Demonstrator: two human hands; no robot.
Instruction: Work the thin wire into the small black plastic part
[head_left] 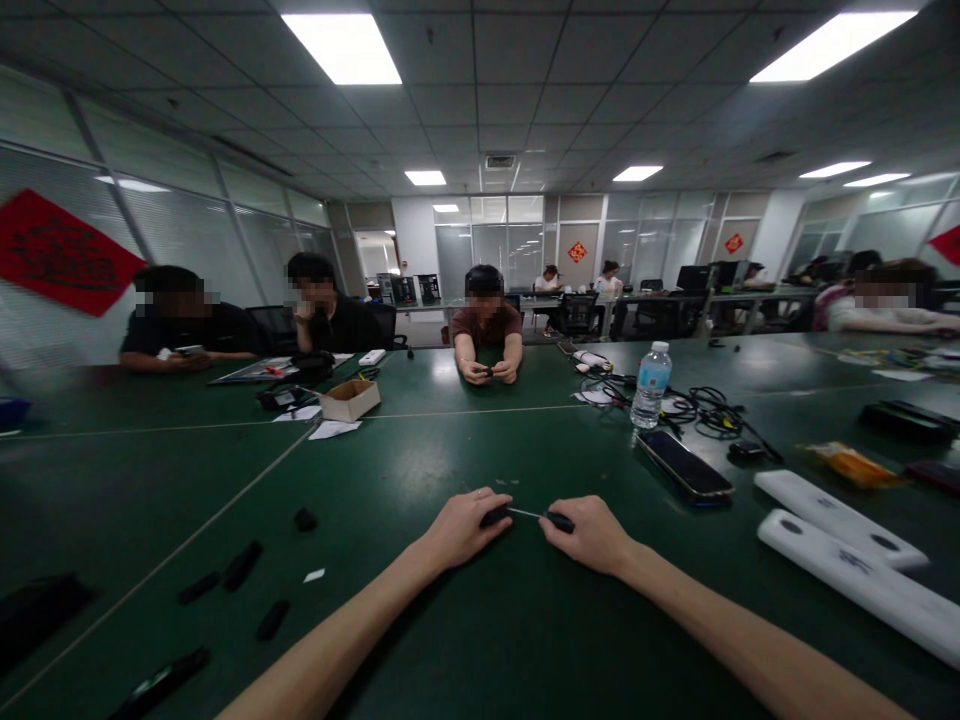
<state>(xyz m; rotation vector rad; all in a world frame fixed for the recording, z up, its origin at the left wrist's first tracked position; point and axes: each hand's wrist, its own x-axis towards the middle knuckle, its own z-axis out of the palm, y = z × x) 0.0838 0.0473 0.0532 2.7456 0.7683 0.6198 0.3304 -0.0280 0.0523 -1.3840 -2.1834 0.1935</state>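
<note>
Near the front middle of the green table [420, 620], my right hand [592, 532] is closed around the black handle of a screwdriver [558, 521]. Its thin metal shaft points left, toward a small black part [495, 516]. My left hand [466, 528] is closed on that part and rests low over the tabletop. The shaft's tip meets or nearly meets the part; whether it sits in a screw is too small to tell. My left fingers cover much of the part.
Several small black pieces [242, 566] lie at the left. On the right are a phone [684, 466], a water bottle [651, 385], tangled cables [705, 410] and white bars [847, 570]. An open cardboard box [351, 400] stands farther back. A person [486, 330] sits opposite, hands on the table.
</note>
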